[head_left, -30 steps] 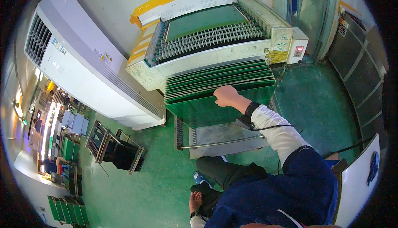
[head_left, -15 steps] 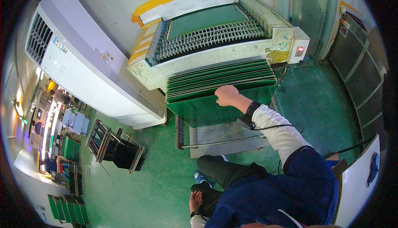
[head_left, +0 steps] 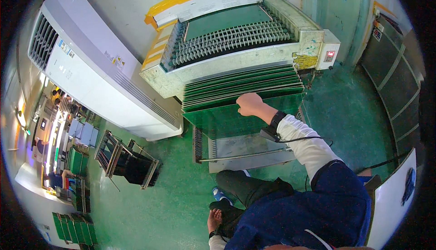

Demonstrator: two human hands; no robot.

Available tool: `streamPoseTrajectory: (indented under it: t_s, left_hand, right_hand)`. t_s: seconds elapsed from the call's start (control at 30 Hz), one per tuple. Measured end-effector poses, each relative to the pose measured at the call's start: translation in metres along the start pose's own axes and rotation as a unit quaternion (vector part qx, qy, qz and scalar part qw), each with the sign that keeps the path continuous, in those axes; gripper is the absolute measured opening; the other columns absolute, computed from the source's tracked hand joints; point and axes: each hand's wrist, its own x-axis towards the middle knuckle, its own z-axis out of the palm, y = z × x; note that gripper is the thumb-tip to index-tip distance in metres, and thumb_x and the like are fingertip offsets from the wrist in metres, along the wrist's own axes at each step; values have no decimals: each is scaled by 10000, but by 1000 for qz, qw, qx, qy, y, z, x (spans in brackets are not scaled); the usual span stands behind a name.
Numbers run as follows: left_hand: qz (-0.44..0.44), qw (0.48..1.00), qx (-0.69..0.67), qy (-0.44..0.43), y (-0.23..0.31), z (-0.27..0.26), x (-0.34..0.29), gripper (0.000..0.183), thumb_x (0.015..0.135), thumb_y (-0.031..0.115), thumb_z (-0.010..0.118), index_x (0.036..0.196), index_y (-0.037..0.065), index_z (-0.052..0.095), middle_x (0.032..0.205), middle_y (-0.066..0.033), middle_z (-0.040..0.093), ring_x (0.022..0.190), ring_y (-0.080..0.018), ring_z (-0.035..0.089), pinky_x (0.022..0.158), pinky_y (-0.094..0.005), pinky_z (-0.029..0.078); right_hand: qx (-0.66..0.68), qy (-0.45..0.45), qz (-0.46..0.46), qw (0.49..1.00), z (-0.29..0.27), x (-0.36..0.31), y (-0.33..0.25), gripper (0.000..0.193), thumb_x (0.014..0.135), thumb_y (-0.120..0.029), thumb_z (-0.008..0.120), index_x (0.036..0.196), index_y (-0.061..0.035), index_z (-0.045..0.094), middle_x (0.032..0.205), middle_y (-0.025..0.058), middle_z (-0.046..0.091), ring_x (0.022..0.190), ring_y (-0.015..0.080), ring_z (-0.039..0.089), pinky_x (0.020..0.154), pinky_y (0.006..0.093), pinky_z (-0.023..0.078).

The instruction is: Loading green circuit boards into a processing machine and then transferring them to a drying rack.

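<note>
My right hand (head_left: 250,104) is closed at the top edge of the front green panel (head_left: 227,122), its fingers curled over that edge. Behind this panel stand several more thin green panels (head_left: 245,84), upright and close together in a slotted rack (head_left: 197,145). The rack has a metal bar (head_left: 245,155) along its near side. Low beside my leg hangs my left hand (head_left: 214,220), fingers loosely bent and holding nothing that I can see.
Beyond the rack is a roller machine (head_left: 231,45) with a flat green sheet (head_left: 227,22) on it and a control box (head_left: 328,50) at its right. A tall white air conditioner (head_left: 104,86) stands left. A black rack (head_left: 127,161) sits on the green floor.
My hands and the green panels stay almost where they were. In the far left background, people have shifted slightly.
</note>
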Motion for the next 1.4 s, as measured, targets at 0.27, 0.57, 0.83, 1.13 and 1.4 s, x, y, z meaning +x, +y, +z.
streamPoseTrajectory:
  t_s: [0.27, 0.57, 0.83, 1.13, 1.4]
  left_hand:
    - [9, 1000, 2, 5, -1, 3, -2, 455, 876, 350, 472, 1149, -10, 409, 1064, -172, 521, 941, -259, 532, 830, -314, 437]
    - [2, 1000, -13, 3, 2, 9, -5, 416, 871, 334, 491, 1103, -5, 426, 1007, -162, 540, 917, -252, 539, 802, -306, 454]
    - [13, 1000, -5, 13, 0, 9, -7, 369, 874, 329, 484, 1064, 14, 460, 989, -145, 551, 885, -251, 555, 774, -308, 467]
    - [-6, 1000, 6, 24, 4, 12, -8, 365, 865, 341, 498, 1054, 30, 474, 985, -131, 566, 886, -238, 564, 750, -295, 474]
    - [2, 1000, -18, 17, 2, 16, -10, 356, 869, 328, 496, 1058, 27, 470, 987, -136, 560, 918, -261, 549, 788, -321, 456]
  right_hand:
    - [10, 9, -3, 1000, -1, -2, 0, 228, 697, -265, 607, 803, -65, 628, 802, 104, 618, 804, 288, 593, 669, 410, 479]
    - [8, 11, -4, 1000, 5, 3, 4, 221, 687, -261, 613, 789, -65, 621, 790, 106, 614, 791, 296, 592, 657, 423, 478]
    - [13, 10, -5, 1000, 2, 1, 1, 217, 683, -249, 610, 793, -63, 622, 794, 112, 615, 796, 301, 589, 672, 420, 476]
    - [1, -1, 0, 1000, 3, 4, 1, 220, 687, -250, 609, 808, -67, 626, 810, 109, 617, 807, 296, 589, 676, 416, 477]
    - [7, -7, 12, 1000, 2, 2, 1, 227, 695, -256, 612, 825, -71, 626, 826, 109, 618, 821, 292, 588, 674, 412, 478]
